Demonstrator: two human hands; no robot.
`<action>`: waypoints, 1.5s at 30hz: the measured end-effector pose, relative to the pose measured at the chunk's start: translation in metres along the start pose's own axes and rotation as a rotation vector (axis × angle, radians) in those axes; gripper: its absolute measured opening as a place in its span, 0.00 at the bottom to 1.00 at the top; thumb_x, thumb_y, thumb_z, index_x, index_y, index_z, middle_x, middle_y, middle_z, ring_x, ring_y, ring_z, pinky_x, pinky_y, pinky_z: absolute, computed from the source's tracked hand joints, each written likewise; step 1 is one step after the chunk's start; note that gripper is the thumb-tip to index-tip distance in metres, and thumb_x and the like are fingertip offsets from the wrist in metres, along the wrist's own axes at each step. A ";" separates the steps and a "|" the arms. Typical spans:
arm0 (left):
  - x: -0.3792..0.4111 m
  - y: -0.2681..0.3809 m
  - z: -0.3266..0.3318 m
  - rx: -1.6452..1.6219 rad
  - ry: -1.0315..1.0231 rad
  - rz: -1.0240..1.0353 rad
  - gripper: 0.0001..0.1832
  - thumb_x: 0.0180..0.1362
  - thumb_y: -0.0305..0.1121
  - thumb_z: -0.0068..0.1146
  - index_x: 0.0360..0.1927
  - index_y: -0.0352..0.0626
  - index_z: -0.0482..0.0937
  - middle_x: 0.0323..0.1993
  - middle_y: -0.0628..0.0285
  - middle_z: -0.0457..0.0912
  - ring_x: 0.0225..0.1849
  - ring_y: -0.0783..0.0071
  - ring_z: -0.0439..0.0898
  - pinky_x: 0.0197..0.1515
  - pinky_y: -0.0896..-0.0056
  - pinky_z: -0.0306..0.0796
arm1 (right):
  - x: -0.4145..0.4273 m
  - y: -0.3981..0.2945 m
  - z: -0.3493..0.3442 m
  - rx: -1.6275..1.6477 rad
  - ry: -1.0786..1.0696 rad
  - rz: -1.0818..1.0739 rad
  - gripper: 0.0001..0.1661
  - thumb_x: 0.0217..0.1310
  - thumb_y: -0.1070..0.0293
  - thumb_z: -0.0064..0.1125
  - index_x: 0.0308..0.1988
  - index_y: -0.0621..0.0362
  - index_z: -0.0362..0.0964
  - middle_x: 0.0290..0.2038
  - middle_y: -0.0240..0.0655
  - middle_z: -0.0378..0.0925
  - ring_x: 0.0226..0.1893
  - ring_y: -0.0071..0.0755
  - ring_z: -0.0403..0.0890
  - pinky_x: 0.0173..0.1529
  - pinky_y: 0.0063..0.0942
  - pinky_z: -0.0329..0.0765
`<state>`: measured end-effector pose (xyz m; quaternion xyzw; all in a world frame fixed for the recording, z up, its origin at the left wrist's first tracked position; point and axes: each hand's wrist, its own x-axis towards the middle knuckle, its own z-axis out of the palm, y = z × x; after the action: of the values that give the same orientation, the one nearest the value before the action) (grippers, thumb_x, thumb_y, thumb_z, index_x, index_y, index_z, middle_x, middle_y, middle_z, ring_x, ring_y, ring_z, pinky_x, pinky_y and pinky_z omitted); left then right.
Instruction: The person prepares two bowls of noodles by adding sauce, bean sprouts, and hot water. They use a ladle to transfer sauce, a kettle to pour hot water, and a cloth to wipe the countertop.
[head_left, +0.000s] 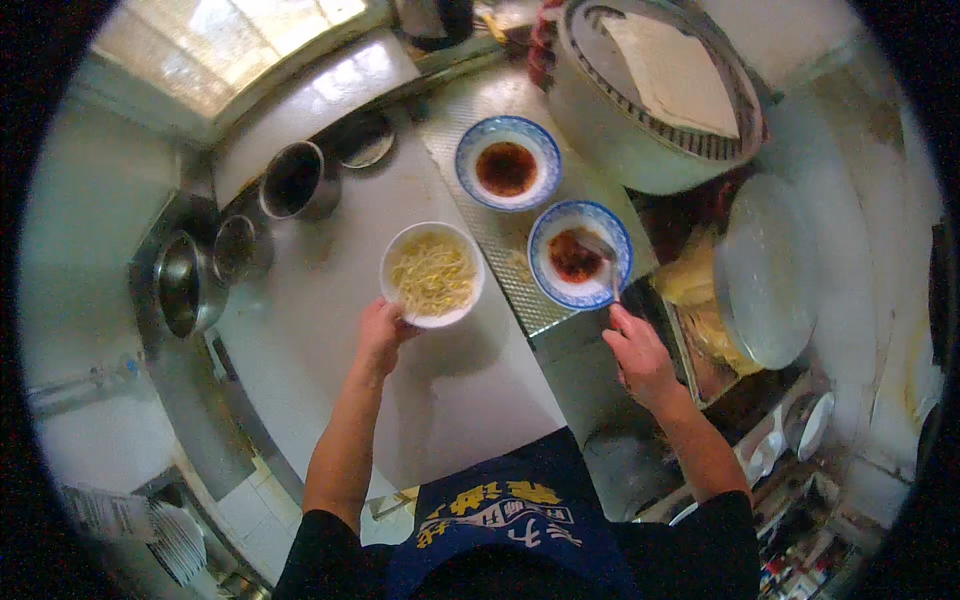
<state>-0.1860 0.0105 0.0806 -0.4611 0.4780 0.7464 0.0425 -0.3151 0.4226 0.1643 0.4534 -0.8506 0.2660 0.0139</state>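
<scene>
My left hand (387, 330) grips the lower left rim of a white bowl (433, 274) of bean sprouts, held over the pale worktop. In my right hand (637, 349) is the handle of a metal spoon (613, 279), whose head rests in dark red sauce inside a blue-and-white patterned bowl (551, 281). A second blue-and-white bowl (465, 169) with similar dark sauce stands just behind it, up and to the left. Both patterned bowls sit on a textured metal surface (540, 319).
Several metal pots, among them a tall one (328, 187), line the worktop's left and back edge. A large round container (630, 161) with folded cloth on top stands at the back right. A round pale lid (772, 277) and yellowish plastic bags (694, 300) are at the right.
</scene>
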 end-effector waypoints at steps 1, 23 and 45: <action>0.006 0.002 0.004 -0.019 -0.008 -0.007 0.18 0.63 0.28 0.48 0.55 0.32 0.76 0.47 0.50 0.85 0.42 0.60 0.88 0.43 0.59 0.86 | 0.003 0.000 -0.002 0.015 0.035 0.043 0.18 0.55 0.82 0.60 0.48 0.64 0.75 0.60 0.57 0.75 0.51 0.57 0.82 0.56 0.43 0.81; 0.134 0.048 -0.014 -0.117 0.066 0.129 0.15 0.68 0.36 0.51 0.51 0.35 0.76 0.42 0.52 0.84 0.37 0.63 0.86 0.32 0.62 0.84 | 0.040 -0.036 0.013 1.117 0.704 0.708 0.19 0.67 0.69 0.59 0.54 0.67 0.72 0.63 0.60 0.74 0.40 0.38 0.85 0.45 0.33 0.84; -0.082 0.034 0.040 -0.340 -0.225 -0.115 0.20 0.75 0.45 0.46 0.52 0.35 0.73 0.34 0.52 0.84 0.37 0.55 0.87 0.39 0.54 0.84 | 0.231 -0.016 0.048 0.444 0.068 -0.080 0.27 0.55 0.77 0.65 0.57 0.62 0.75 0.60 0.50 0.78 0.56 0.48 0.82 0.57 0.34 0.80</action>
<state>-0.1821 0.0537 0.1681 -0.4018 0.3103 0.8595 0.0597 -0.4276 0.2166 0.1912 0.4693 -0.7517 0.4610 -0.0468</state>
